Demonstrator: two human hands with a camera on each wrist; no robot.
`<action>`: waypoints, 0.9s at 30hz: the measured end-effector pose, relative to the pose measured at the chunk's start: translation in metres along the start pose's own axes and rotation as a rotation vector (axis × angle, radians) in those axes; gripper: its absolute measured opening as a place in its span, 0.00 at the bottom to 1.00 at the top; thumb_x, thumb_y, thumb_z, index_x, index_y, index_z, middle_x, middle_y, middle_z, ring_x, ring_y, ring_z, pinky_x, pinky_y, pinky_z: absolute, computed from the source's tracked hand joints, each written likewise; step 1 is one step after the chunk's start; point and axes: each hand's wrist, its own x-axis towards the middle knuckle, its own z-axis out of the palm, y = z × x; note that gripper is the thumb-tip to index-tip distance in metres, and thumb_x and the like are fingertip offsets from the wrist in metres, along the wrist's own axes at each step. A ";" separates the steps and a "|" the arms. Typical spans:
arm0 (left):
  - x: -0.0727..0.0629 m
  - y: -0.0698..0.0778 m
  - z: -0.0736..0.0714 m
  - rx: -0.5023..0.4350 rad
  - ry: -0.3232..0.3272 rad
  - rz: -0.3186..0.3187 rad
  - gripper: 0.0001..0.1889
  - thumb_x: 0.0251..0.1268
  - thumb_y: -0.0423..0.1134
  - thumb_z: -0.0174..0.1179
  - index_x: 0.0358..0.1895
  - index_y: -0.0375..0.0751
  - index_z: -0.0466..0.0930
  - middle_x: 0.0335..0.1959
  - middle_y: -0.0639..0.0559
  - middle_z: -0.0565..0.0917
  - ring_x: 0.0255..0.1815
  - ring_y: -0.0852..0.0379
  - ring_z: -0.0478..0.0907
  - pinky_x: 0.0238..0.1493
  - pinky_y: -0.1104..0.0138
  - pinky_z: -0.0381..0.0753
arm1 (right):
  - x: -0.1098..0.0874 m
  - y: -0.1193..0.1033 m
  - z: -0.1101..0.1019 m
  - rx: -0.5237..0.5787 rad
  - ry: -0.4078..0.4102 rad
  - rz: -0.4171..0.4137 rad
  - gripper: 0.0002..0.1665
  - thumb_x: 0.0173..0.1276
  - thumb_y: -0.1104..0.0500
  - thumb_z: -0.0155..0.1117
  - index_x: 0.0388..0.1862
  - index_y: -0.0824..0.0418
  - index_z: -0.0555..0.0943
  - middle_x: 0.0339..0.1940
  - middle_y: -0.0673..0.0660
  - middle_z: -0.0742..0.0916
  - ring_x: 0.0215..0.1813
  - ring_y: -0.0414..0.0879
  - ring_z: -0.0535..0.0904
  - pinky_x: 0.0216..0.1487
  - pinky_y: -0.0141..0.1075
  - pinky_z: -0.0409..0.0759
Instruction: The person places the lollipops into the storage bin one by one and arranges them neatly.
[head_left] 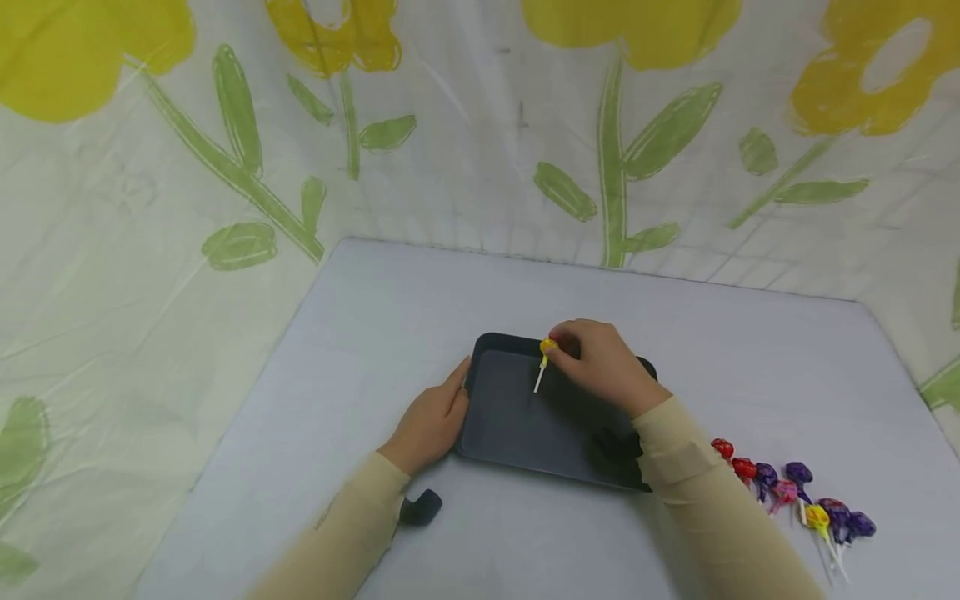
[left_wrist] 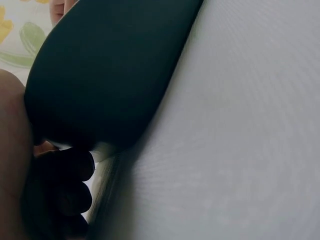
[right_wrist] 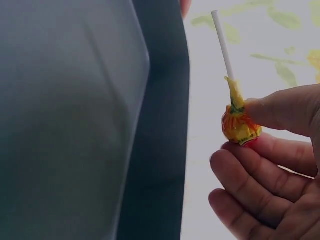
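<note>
A dark grey rectangular tray (head_left: pixel 502 417) lies on the white table. My left hand (head_left: pixel 429 423) grips its left end; in the left wrist view the fingers (left_wrist: pixel 75 165) curl in shadow beside the tray's dark wall (left_wrist: pixel 110 75). Over the tray's far side, my right hand (head_left: pixel 603 362) pinches a lollipop (head_left: pixel 549 344) by its yellow-wrapped head, and the white stick slants down toward the tray. Close up in the right wrist view, the lollipop (right_wrist: pixel 241 125) has a yellow and orange wrapper and sits between thumb and forefinger, beside the tray's rim (right_wrist: pixel 160 125).
To the right of the tray, several lollipops lie in a loose group, among them a red one (head_left: pixel 722 448), a purple one (head_left: pixel 798 472), a pink one (head_left: pixel 784 492) and a yellow one (head_left: pixel 817 517). A flower-printed curtain (head_left: pixel 465 167) hangs behind the table (head_left: pixel 360 333).
</note>
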 end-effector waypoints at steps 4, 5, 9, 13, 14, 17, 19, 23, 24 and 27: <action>0.000 0.000 -0.001 -0.011 -0.007 -0.005 0.30 0.83 0.39 0.41 0.84 0.42 0.58 0.16 0.58 0.65 0.24 0.58 0.71 0.45 0.57 0.75 | 0.009 -0.003 0.006 0.010 -0.014 0.000 0.11 0.76 0.56 0.68 0.49 0.62 0.88 0.42 0.54 0.90 0.41 0.46 0.86 0.48 0.47 0.83; 0.000 0.000 -0.001 -0.011 -0.008 -0.005 0.30 0.83 0.39 0.41 0.84 0.41 0.58 0.16 0.59 0.65 0.23 0.59 0.69 0.45 0.58 0.75 | 0.011 -0.004 0.008 0.016 -0.016 0.001 0.11 0.75 0.56 0.68 0.49 0.62 0.88 0.42 0.54 0.90 0.41 0.46 0.86 0.48 0.47 0.83; 0.000 0.001 -0.002 -0.006 -0.009 0.004 0.30 0.82 0.39 0.41 0.84 0.41 0.58 0.15 0.59 0.64 0.19 0.60 0.62 0.42 0.58 0.74 | 0.018 -0.004 0.016 0.022 -0.024 0.004 0.12 0.76 0.56 0.67 0.50 0.63 0.89 0.43 0.55 0.90 0.42 0.46 0.86 0.49 0.48 0.83; 0.000 0.001 -0.002 -0.003 -0.004 0.006 0.30 0.82 0.39 0.42 0.84 0.41 0.59 0.16 0.59 0.65 0.20 0.59 0.65 0.43 0.57 0.75 | 0.024 -0.004 0.026 0.023 -0.027 0.012 0.12 0.76 0.56 0.67 0.50 0.63 0.89 0.43 0.55 0.90 0.42 0.47 0.86 0.49 0.48 0.83; 0.001 0.002 -0.002 -0.002 -0.003 0.004 0.30 0.82 0.39 0.42 0.84 0.41 0.59 0.16 0.58 0.65 0.22 0.59 0.67 0.44 0.57 0.75 | 0.026 -0.005 0.028 0.026 -0.027 0.015 0.12 0.76 0.56 0.67 0.50 0.63 0.89 0.43 0.55 0.90 0.42 0.47 0.86 0.49 0.47 0.83; 0.001 0.002 -0.002 0.002 -0.007 -0.010 0.30 0.82 0.40 0.41 0.84 0.41 0.59 0.17 0.57 0.65 0.26 0.56 0.72 0.46 0.56 0.76 | 0.029 -0.006 0.035 0.034 -0.025 0.030 0.12 0.75 0.56 0.68 0.49 0.63 0.88 0.43 0.56 0.90 0.43 0.48 0.87 0.49 0.46 0.83; 0.002 0.002 -0.001 0.010 -0.012 -0.019 0.30 0.82 0.40 0.41 0.84 0.42 0.59 0.17 0.57 0.66 0.29 0.56 0.74 0.46 0.56 0.76 | 0.031 -0.007 0.039 0.039 -0.029 0.038 0.12 0.75 0.56 0.68 0.50 0.63 0.88 0.43 0.57 0.90 0.44 0.48 0.87 0.49 0.46 0.84; 0.002 0.002 -0.001 0.014 -0.010 -0.019 0.30 0.82 0.40 0.42 0.84 0.42 0.59 0.18 0.55 0.68 0.32 0.54 0.76 0.46 0.55 0.77 | 0.034 -0.012 0.047 0.030 -0.049 0.051 0.12 0.75 0.57 0.67 0.50 0.63 0.88 0.44 0.57 0.90 0.45 0.49 0.87 0.49 0.46 0.84; 0.002 0.002 -0.001 0.015 -0.007 -0.016 0.30 0.82 0.40 0.42 0.84 0.42 0.59 0.18 0.55 0.68 0.32 0.54 0.76 0.45 0.55 0.77 | 0.035 -0.013 0.049 0.026 -0.056 0.053 0.12 0.75 0.57 0.67 0.51 0.63 0.88 0.44 0.57 0.90 0.45 0.48 0.87 0.49 0.45 0.84; 0.003 0.001 -0.001 0.012 -0.002 -0.004 0.30 0.81 0.39 0.42 0.83 0.42 0.60 0.18 0.55 0.68 0.29 0.54 0.74 0.41 0.56 0.76 | 0.039 -0.016 0.056 0.011 -0.074 0.052 0.12 0.76 0.57 0.67 0.50 0.62 0.88 0.43 0.56 0.90 0.44 0.47 0.87 0.48 0.44 0.84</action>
